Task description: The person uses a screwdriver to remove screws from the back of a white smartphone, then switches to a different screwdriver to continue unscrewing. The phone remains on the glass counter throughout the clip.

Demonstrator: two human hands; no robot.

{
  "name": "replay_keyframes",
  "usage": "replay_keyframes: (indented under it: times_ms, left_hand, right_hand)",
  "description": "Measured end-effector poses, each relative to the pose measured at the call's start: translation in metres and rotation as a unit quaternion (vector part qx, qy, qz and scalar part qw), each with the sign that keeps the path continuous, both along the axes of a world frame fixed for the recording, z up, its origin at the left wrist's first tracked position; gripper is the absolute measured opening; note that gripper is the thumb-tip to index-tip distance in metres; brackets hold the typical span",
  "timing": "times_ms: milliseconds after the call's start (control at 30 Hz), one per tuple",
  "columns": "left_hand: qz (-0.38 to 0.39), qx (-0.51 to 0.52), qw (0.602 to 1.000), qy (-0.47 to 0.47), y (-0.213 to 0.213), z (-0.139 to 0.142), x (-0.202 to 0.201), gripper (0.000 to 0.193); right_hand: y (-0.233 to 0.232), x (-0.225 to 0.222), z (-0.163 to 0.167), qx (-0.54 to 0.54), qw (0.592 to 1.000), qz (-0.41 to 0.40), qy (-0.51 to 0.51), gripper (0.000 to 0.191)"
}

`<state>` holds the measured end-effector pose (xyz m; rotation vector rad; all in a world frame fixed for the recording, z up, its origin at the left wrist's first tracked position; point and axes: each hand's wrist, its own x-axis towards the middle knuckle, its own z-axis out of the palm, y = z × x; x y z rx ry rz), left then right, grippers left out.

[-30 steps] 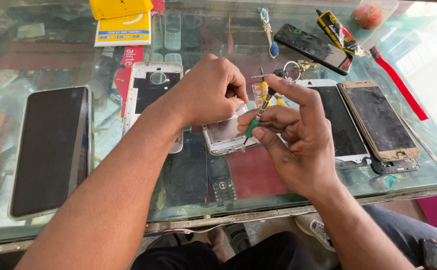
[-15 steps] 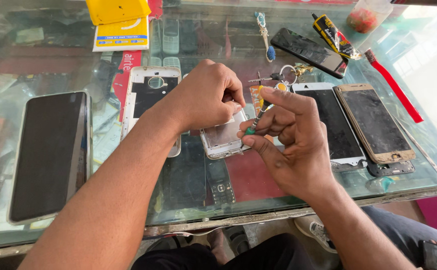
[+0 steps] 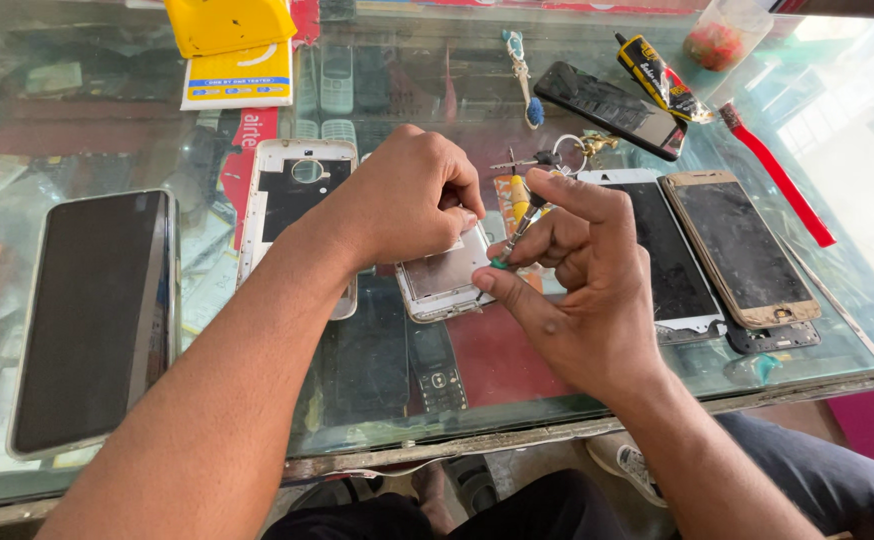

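Head view: left hand [image 3: 407,195] clamps opened phone [image 3: 442,280] flat on glass counter [image 3: 377,400]; right hand [image 3: 582,285] pinches small screwdriver [image 3: 517,228] at phone's top edge. Risk imo: tip slips, gouges board, or tiny screw rolls off. Count: big dark phone [image 3: 92,320] x1, screens right x2 [image 3: 662,250], toothbrush [image 3: 522,62] x1, glue tube [image 3: 657,78] x1.

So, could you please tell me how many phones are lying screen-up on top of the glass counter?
4: a large dark phone at far left, a white-edged phone and a gold phone at right, a black phone behind them. Others may be hidden.
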<state>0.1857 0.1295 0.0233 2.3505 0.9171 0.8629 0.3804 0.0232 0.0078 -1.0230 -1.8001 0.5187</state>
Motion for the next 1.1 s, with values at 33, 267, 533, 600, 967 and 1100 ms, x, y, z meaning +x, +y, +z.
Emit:
replay_keyframes:
  times_ms: [33, 267, 533, 600, 967, 1100]
  left_hand:
    - [0.001, -0.001, 1.000, 0.000, 0.000, 0.000, 0.000, 0.013]
    - [0.002, -0.011, 1.000, 0.003, 0.000, 0.000, 0.000, 0.015]
    - [-0.002, -0.004, 1.000, 0.000, -0.001, 0.001, 0.000, 0.014]
    - [0.002, -0.007, 1.000, 0.002, -0.001, 0.001, 0.000, 0.013]
    - [0.003, -0.010, 1.000, 0.003, 0.000, 0.001, 0.000, 0.014]
    - [0.009, -0.010, 1.000, 0.010, -0.001, 0.002, 0.000, 0.016]
  right_hand:
    - [-0.001, 0.002, -0.001, -0.005, 0.999, 0.034, 0.023, 0.074]
    - [-0.002, 0.002, 0.001, -0.024, 0.985, 0.165, 0.050, 0.063]
    - [-0.001, -0.006, 0.006, 0.012, 0.999, 0.031, -0.025, 0.085]
    - [-0.001, -0.005, 0.005, -0.013, 1.000, 0.014, -0.009, 0.081]
    - [-0.002, -0.005, 0.010, -0.018, 0.999, 0.022, -0.016, 0.079]
    - [-0.004, -0.003, 0.014, -0.072, 0.995, 0.053, 0.038, 0.069]
